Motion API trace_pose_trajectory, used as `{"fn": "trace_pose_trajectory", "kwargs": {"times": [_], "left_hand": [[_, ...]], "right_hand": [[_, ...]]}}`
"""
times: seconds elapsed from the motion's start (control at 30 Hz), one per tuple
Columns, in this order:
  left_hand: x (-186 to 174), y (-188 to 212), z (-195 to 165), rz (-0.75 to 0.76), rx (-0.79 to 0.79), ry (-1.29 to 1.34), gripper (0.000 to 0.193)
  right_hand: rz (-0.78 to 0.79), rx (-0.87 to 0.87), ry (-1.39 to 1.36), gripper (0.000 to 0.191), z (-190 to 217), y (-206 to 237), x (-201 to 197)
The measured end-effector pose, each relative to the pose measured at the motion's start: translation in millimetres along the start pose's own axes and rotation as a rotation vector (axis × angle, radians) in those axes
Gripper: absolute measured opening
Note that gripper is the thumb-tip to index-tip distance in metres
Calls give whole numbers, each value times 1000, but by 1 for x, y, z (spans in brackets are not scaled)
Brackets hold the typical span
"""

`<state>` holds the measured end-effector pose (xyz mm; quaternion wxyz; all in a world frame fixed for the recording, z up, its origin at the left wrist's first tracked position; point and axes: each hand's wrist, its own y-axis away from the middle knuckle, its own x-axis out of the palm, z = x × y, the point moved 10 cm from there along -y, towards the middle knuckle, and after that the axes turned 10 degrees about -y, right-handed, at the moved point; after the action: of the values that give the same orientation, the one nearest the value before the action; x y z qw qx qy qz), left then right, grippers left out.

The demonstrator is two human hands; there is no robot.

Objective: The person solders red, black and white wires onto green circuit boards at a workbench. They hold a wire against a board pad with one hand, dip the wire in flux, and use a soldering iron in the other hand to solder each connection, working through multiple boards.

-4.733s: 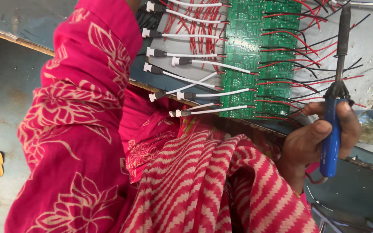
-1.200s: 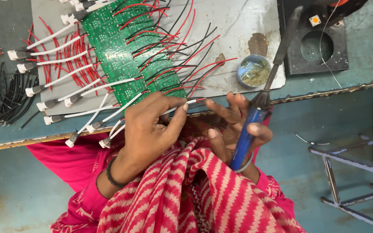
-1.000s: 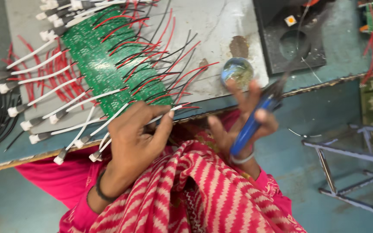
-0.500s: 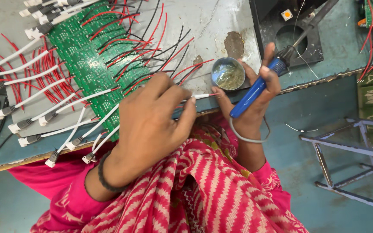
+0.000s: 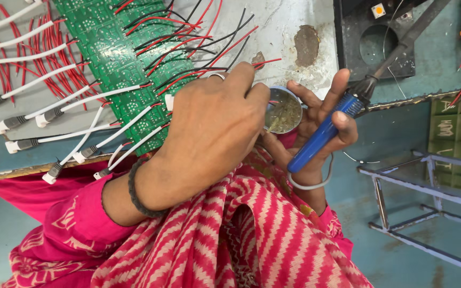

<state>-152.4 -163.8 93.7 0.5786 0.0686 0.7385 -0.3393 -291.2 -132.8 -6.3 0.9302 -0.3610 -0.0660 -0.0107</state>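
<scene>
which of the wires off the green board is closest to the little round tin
The red wire sticking out farthest right, ending just above the round tin by the left hand; the other wires stop short, farther left over the green board.

Bright, even daylight, soft shadows, sharp focus, no glare.

Green circuit board (image 5: pixel 114 58), blue-handled soldering iron (image 5: pixel 324 133), red-striped cloth (image 5: pixel 252 240).

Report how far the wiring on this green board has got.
Done: red and black wires and white leads already sit on the green circuit board. In hand: the right hand holds a blue-handled soldering iron and a small round tin; the left hand reaches into it. What remains cannot be judged from here.
</scene>
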Motion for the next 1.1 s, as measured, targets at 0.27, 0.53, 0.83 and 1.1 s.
{"fn": "trace_pose_trajectory", "kwargs": {"times": [0.27, 0.53, 0.83, 1.1], "left_hand": [[-1, 0, 3, -6, -3, -37, 12], [0, -4, 0, -4, 31, -50, 13], [-5, -4, 1, -15, 40, -44, 14], [-11, 1, 15, -34, -11, -1, 13]], "right_hand": [[38, 13, -26, 108, -2, 0, 6], [60, 12, 8, 109, -2, -1, 10], [48, 11, 24, 109, -2, -3, 6], [36, 44, 160, 104, -5, -10, -15]]}}
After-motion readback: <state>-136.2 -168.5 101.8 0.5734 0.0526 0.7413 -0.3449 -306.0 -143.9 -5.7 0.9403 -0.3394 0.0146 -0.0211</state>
